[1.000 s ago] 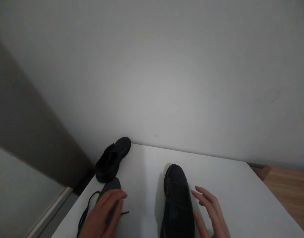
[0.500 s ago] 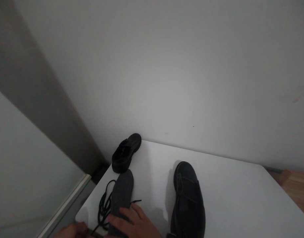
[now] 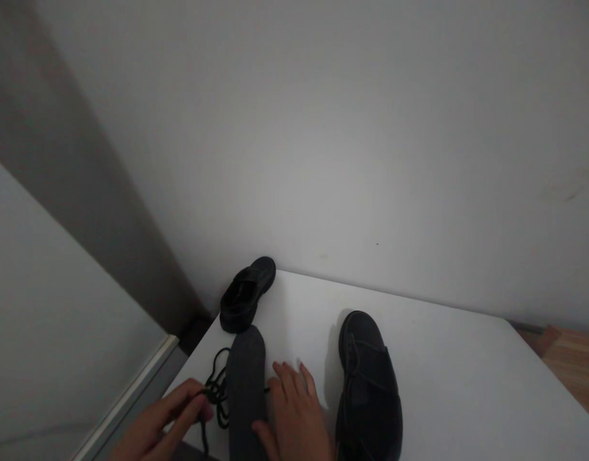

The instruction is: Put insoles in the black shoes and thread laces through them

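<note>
My left hand (image 3: pixel 172 419) pinches a dark shoelace (image 3: pixel 217 389), whose loose loops lie on the white table beside a grey insole (image 3: pixel 246 390). With fingers stretched out, my right hand (image 3: pixel 294 410) rests at the insole's right edge, its thumb on or against the insole. A short lace tip pokes out between the insole and that hand. Right of my right hand stands a black shoe (image 3: pixel 369 390), toe pointing away. Another black shoe (image 3: pixel 246 296) sits at the far left corner, just beyond the insole's tip.
The white table (image 3: pixel 458 378) meets a pale wall (image 3: pixel 347 141) along its far edge. At the left, a panel with a light-coloured edge (image 3: pixel 131 390) stands close to the table. Wooden flooring (image 3: pixel 573 358) shows at the far right.
My left hand has come up and in, and now lifts part of the shoelace. My right hand has slid off the insole's top to its right side. The insole has shifted slightly right.
</note>
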Motion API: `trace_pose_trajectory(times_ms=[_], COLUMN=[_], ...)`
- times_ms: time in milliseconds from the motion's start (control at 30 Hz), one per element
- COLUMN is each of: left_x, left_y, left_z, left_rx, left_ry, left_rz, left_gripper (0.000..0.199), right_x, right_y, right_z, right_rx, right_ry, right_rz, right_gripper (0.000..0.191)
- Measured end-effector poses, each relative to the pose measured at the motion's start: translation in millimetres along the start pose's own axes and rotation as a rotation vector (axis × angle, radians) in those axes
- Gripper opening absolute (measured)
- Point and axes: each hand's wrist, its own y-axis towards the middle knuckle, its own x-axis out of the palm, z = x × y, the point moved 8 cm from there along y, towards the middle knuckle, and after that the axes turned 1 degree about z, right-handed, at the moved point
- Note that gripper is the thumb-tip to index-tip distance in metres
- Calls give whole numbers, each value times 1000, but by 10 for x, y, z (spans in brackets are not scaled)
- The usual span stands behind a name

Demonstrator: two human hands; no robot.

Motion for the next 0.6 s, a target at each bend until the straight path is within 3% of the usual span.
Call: trace_pose_trajectory(times_ms=[133, 233, 467, 600], left_x=[3, -60, -561, -609], left_y=[331, 543, 779, 781], left_z=[638, 1039, 1758, 2251], left_rx=[111, 236, 422, 583], left_ry=[12, -34, -383, -572], left_rz=[-14, 15, 186, 155], left_gripper=[33, 30, 23, 20], right_x=[-142, -206, -163, -186], right_y=[-12, 51, 139, 140], right_z=[-266, -342, -131, -312], right_rx=[-116, -98, -29, -184], right_ry=[188, 284, 342, 704], right_rz=[152, 192, 241, 115], right_gripper=[78, 80, 81, 100])
